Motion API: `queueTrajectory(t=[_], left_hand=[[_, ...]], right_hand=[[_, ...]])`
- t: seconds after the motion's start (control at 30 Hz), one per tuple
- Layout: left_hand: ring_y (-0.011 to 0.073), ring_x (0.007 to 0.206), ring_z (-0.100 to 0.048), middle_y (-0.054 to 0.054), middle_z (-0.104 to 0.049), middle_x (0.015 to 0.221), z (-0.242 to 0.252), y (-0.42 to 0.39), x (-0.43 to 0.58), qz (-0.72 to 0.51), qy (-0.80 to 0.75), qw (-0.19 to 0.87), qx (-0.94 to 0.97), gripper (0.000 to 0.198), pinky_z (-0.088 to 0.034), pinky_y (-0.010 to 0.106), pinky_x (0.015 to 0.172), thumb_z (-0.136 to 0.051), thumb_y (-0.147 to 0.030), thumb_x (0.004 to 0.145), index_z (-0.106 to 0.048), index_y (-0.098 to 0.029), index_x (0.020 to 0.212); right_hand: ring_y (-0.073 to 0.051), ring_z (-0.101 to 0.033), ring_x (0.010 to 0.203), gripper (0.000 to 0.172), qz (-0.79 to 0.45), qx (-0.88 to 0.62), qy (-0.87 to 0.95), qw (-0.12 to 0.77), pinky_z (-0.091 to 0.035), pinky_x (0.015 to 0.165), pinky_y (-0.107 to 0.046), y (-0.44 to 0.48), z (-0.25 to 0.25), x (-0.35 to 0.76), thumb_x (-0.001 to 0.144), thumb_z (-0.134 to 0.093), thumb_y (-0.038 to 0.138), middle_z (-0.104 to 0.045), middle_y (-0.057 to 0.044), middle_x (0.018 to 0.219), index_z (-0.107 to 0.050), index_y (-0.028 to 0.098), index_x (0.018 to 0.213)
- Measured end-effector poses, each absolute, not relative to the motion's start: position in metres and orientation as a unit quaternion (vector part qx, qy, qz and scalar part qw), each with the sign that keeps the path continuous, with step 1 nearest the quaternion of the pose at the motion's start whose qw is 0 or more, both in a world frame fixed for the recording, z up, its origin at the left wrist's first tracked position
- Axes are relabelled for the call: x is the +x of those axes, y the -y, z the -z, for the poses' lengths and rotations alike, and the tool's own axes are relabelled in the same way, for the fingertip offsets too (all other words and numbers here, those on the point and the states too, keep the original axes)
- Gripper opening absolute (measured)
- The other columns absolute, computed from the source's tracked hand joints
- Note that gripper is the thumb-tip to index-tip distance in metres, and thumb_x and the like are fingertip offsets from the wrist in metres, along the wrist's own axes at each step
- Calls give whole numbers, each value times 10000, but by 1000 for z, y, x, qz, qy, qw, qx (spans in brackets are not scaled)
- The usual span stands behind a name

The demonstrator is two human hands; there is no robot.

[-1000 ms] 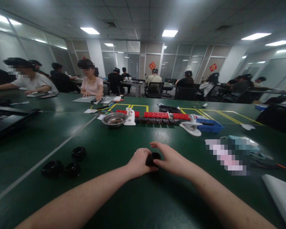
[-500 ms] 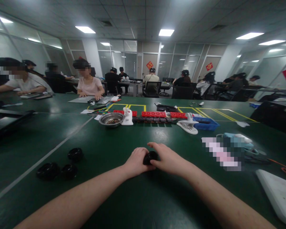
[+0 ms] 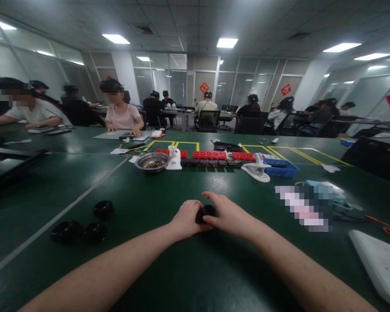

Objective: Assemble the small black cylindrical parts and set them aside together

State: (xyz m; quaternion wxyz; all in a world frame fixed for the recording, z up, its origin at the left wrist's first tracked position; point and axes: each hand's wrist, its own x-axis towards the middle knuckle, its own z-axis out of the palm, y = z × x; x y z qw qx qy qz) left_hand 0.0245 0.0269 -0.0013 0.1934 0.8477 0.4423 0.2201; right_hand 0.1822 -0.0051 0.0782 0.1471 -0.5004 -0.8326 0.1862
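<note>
A small rounded black part [image 3: 208, 211] with a glossy surface sits between my hands, low over the green table [image 3: 169, 277]. My left hand [image 3: 187, 220] wraps round its left side. From the right, my right hand [image 3: 227, 213] grips it with the thumb at the front; its index finger reaches past the top. My palms and fingers hide much of the part, and its exact kind does not show. To the left lie three similar glossy black ring-like parts [image 3: 95, 232], close together on the table.
Ahead stand a metal bowl [image 3: 152, 163] of small pieces, red blocks [image 3: 209, 155] in a row, a white clamp [image 3: 257, 170] and a blue tray [image 3: 284, 169]. A white slab [image 3: 377, 264] lies at right, near cables. A co-worker [image 3: 122, 113] sits across the table at left.
Both hands stay round the black part with only a slight shift of the right fingers. The view has moved very slightly; the other things lie as before.
</note>
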Motion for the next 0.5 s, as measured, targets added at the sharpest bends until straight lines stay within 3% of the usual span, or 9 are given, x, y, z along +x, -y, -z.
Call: queueTrajectory(t=[0.13, 0.27, 0.37, 0.5], left_hand=[[251, 922, -493, 51, -536, 946, -1, -26, 24, -221, -436, 184, 853, 467, -395, 380, 823, -677, -490, 580, -511, -185, 893], [248, 928, -491, 49, -535, 949, 0, -25, 24, -229, -439, 194, 847, 466, -398, 373, 817, -676, -482, 585, -505, -189, 904], [254, 940, -488, 57, -537, 955, 0, -25, 24, -230, -442, 199, 844, 467, -393, 376, 826, -673, -480, 586, -508, -184, 907], [258, 924, -489, 59, -538, 937, 0, -26, 24, -224, -441, 190, 848, 482, -393, 388, 819, -661, -507, 590, -509, -179, 909]], right_hand=[[-259, -522, 995, 529, -133, -551, 809, 158, -414, 810, -371, 3, -75, 178, 732, -553, 339, -557, -139, 1081, -416, 130, 1198], [-209, -550, 953, 379, -165, -509, 833, 139, -416, 813, -313, 4, -76, 178, 725, -524, 176, -590, -92, 1027, -488, 160, 1101], [-189, -508, 1042, 488, -210, -462, 850, 139, -386, 877, -285, 5, -79, 181, 685, -524, 111, -554, -78, 1127, -444, 171, 1162], [-229, -468, 1091, 515, -172, -510, 827, 164, -357, 912, -343, 5, -76, 179, 717, -557, 250, -520, -108, 1167, -419, 149, 1202]])
